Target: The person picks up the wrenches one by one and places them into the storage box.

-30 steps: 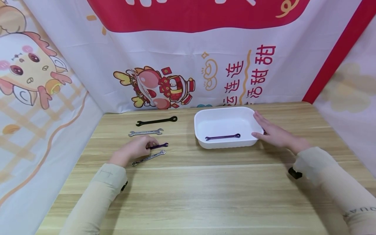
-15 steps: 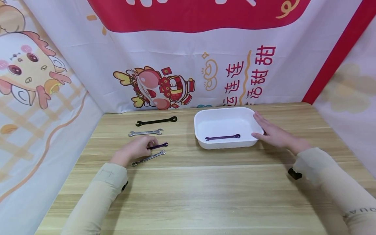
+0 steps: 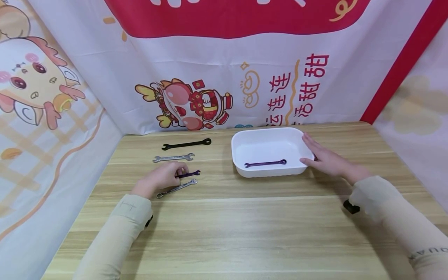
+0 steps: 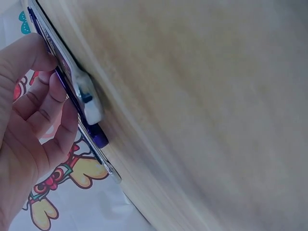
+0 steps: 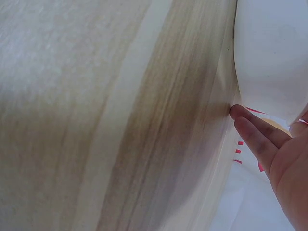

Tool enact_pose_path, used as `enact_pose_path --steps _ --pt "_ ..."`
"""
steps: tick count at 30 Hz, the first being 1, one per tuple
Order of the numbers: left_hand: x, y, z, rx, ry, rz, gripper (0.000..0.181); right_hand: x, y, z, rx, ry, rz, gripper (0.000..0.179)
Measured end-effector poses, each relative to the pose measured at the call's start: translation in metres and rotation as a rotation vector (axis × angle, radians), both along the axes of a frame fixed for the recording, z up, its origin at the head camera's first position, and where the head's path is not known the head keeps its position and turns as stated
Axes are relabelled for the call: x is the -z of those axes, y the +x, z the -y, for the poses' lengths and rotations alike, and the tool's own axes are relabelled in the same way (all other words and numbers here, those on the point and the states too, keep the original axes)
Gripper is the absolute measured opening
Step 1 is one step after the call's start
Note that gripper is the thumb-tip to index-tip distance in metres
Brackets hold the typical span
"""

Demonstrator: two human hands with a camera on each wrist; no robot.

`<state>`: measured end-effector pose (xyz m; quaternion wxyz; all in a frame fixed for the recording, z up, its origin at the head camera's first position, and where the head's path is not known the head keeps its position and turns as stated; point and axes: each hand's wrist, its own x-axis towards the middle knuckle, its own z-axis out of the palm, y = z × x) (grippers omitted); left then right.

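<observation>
My left hand (image 3: 167, 174) pinches a purple wrench (image 3: 190, 174) between thumb and fingers at the left of the table. Its one end is hidden by the hand; in the left wrist view the purple wrench (image 4: 72, 94) lies beside a silver wrench (image 4: 89, 103). That silver combination wrench (image 3: 177, 188) rests just nearer in the head view. My right hand (image 3: 325, 157) touches the right end of a white plastic bin (image 3: 239, 171), fingers mostly straight. Another purple wrench (image 3: 266, 163) lies inside the bin. The right wrist view shows fingers (image 5: 262, 137) beside the bin's outer wall.
Beyond my left hand, a silver double open-ended wrench (image 3: 174, 158) and a black wrench (image 3: 186, 144) lie on the wooden table (image 3: 238, 233). A printed cloth backdrop (image 3: 210, 54) rises along the table's back edge, with cloth walls on both sides.
Almost nothing differs. Both hands, the wrenches and the bin keep their places, and the left hand keeps its pinch on the purple wrench.
</observation>
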<state>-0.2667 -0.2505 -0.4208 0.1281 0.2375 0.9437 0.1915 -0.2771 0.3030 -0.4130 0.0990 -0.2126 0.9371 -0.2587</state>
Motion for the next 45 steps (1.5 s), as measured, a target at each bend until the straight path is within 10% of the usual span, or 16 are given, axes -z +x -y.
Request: enact_pose_path --steps 45 --pt "-0.0041 -0.0067 -0.0048 -0.017 -0.019 0.033 0.037 -0.0005 -0.0021 0.0005 0.011 0.01 0.034 0.092"
